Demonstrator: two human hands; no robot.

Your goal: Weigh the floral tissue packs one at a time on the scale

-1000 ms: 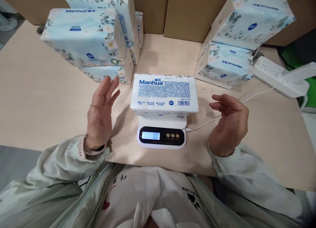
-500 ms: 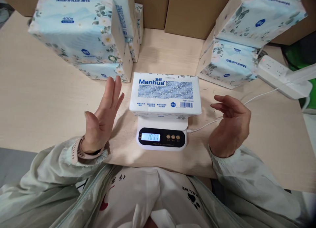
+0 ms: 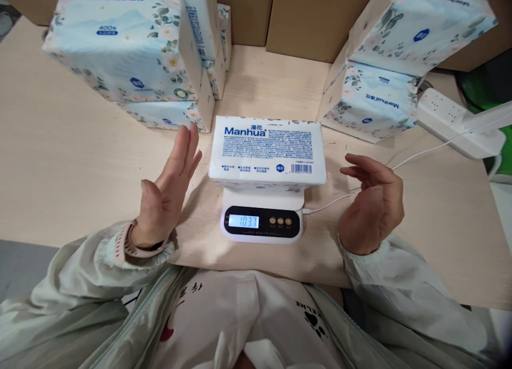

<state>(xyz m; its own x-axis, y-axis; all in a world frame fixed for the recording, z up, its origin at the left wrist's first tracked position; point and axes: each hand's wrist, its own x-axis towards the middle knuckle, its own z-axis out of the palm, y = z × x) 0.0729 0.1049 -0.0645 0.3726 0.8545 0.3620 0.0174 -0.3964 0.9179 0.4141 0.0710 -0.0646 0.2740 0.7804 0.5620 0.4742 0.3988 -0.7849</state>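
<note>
The table (image 3: pixel 72 161) is pale wood and fills most of the view, with brown cardboard boxes (image 3: pixel 312 17) standing along its far edge. On its far left sits a stack of floral tissue packs (image 3: pixel 128 54), at least two lying flat with another one or two upright against their right side. On the far right a second stack (image 3: pixel 384 65) has one pack lying tilted on top of another. A white power strip (image 3: pixel 448 118) lies at the right edge, near that second stack.

In the middle, near the person, a single tissue pack (image 3: pixel 267 151) lies flat on a white scale (image 3: pixel 262 217), printed side up with the brand name reading toward the camera. The pack overhangs the scale's platform on both sides. The scale's front panel is dark, with a lit display (image 3: pixel 243 221) reading 103.7 and three small round buttons (image 3: pixel 280 221) to its right. A thin white cable (image 3: pixel 360 185) runs from the scale's right side across the table toward the power strip.

The left hand (image 3: pixel 166 190) is held up just left of the pack, palm turned toward it, fingers straight and together, thumb out; it holds nothing and does not touch the pack. A pink watch (image 3: pixel 126 241) sits on that wrist. The right hand (image 3: pixel 372 201) hovers just right of the pack, fingers loosely curled and spread, also empty and clear of the pack, above the cable
</note>
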